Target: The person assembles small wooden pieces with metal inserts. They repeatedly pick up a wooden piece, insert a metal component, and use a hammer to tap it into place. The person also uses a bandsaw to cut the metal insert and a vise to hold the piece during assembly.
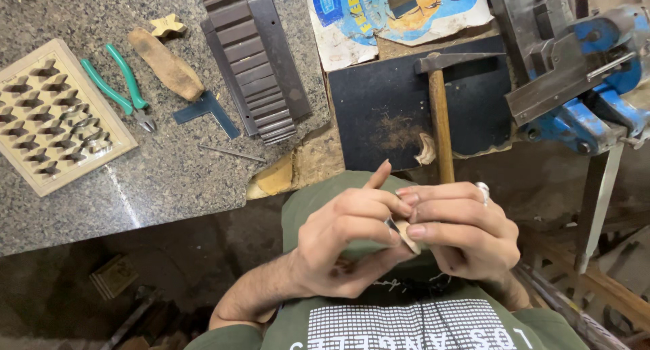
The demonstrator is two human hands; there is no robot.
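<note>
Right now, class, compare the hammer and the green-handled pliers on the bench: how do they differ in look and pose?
The hammer has one straight wooden handle and a dark metal head; the pliers have two green-coated handles. The hammer lies on the dark board, handle pointing toward the person; the pliers lie on the speckled stone slab, handles spread, beside the wooden tray. Both lie flat, untouched by either hand.

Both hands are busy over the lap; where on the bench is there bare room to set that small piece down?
Bare granite lies along the near edge, below the green pliers and thin rod. The dark mat is open left of the hammer. Crowded: around the slotted tray, ridged bars and blue vise.
</note>
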